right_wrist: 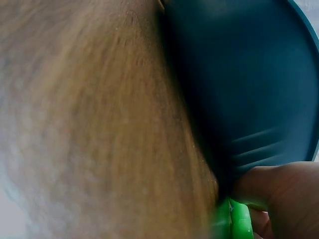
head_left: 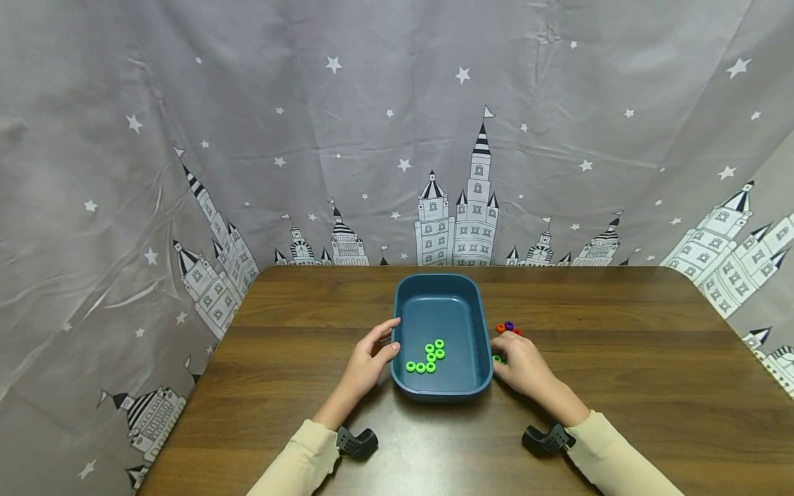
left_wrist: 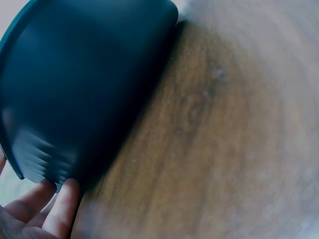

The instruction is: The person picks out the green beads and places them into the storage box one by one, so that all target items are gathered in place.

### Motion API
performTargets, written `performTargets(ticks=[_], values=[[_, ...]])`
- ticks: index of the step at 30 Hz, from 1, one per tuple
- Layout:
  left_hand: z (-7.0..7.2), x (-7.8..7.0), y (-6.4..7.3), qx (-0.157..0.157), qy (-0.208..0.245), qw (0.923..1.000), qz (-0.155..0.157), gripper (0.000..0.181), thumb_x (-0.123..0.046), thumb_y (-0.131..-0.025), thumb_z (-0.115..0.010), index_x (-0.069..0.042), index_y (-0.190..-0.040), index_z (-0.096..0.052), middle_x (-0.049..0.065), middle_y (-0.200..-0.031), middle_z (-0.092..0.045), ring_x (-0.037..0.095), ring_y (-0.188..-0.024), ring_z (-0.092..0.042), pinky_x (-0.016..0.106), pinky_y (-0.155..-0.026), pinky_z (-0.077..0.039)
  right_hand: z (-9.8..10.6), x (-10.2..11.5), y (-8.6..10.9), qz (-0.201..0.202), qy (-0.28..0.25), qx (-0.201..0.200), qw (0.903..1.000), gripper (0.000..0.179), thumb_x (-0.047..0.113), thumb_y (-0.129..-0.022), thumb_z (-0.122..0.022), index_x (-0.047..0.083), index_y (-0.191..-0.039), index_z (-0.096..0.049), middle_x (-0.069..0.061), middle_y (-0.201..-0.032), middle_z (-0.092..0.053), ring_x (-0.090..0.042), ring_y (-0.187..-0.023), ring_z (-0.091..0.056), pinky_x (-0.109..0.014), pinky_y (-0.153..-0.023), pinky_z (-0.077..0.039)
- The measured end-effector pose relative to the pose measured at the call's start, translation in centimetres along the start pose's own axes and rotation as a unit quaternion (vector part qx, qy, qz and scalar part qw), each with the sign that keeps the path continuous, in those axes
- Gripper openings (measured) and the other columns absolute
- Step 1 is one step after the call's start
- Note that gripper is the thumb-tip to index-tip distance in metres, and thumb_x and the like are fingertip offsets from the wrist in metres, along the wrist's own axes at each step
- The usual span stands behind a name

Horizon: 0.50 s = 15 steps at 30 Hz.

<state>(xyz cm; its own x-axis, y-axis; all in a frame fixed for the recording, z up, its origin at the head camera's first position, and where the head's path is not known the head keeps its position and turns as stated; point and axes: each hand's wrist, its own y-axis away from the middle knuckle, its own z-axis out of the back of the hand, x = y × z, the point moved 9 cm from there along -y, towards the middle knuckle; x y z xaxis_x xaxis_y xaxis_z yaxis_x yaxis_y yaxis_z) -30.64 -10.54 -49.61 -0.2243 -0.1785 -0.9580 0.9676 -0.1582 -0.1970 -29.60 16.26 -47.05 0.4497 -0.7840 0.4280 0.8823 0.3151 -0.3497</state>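
Note:
A dark blue rectangular tray stands on the table with several bright green rings on its floor. My left hand is at the tray's left side, its fingers loosely bent and fingertips touching the outer wall. On the other side, my right hand is low beside the right wall, fingers curled. In the right wrist view a green ring lies between the thumb and a finger, which appear to pinch it; another green ring is partly visible beside it. The right hand's fingertips are mostly hidden.
Just beyond the right hand lie an orange ring, a purple ring and a partly covered red ring. The brown wooden table reaches back to a grey curtain printed with castles and stars. Each wrist wears a black device.

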Motion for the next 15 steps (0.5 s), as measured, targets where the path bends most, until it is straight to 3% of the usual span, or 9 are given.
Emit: performTargets(ticks=[15], values=[[0.08, -0.11, 0.08, -0.001, -0.003, 1.0, -0.002, 0.045, -0.007, -0.098, -0.062, -0.005, -0.142, -0.058, 0.027, -0.139, -0.061, 0.043, -0.126, -0.061, 0.027, -0.093, -0.053, 0.1, 0.17, -0.04, 0.006, -0.004, 0.005, 1.0, 0.009, 0.009, -0.079, -0.082, 0.006, -0.085, -0.076, -0.003, -0.082, -0.067, -0.01, -0.074, -0.055, -0.027, -0.066, -0.048]])
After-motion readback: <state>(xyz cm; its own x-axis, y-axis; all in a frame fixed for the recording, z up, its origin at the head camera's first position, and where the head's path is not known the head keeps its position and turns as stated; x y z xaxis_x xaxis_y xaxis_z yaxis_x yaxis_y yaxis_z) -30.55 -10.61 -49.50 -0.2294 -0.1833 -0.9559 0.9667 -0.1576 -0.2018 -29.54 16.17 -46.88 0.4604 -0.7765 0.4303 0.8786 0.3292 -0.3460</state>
